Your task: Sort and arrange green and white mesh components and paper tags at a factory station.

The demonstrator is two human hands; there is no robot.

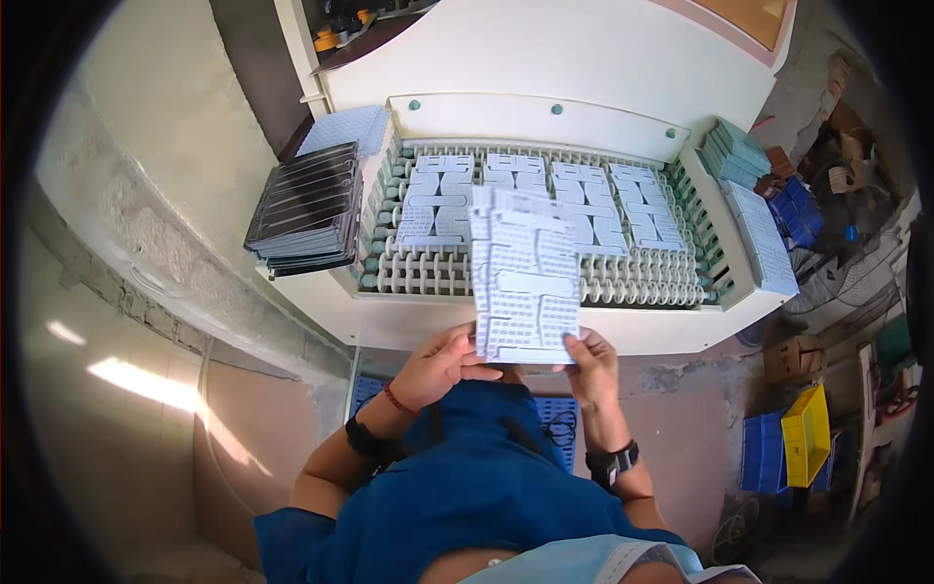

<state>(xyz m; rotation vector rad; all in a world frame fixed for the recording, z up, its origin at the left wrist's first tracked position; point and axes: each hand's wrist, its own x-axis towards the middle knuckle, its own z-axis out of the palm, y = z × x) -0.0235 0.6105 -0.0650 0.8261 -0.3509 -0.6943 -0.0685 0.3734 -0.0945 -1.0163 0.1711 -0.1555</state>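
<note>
In front of my body, above the machine's near edge, I hold a small stack of thin white patterned panels (530, 282) with slots cut through them and rows of small marks. The panels look like circuit boards and are slightly fanned at their left edge. My right hand (593, 368) grips the lower right corner, thumb on top and fingers beneath. At the lower left edge is my left hand (435, 368), its fingers against the stack and partly hidden beneath it. Beyond, matching white panels (436, 209) lie in a row on a bed of rollers (423, 273).
The rollers sit in a white machine housing (642, 331). On its left ledge are dark slotted trays (306, 204) and pale blue sheets (345, 128). Light green sheets (735, 151) and another panel stack (761, 234) stand at right. A yellow crate (806, 438) is lower right.
</note>
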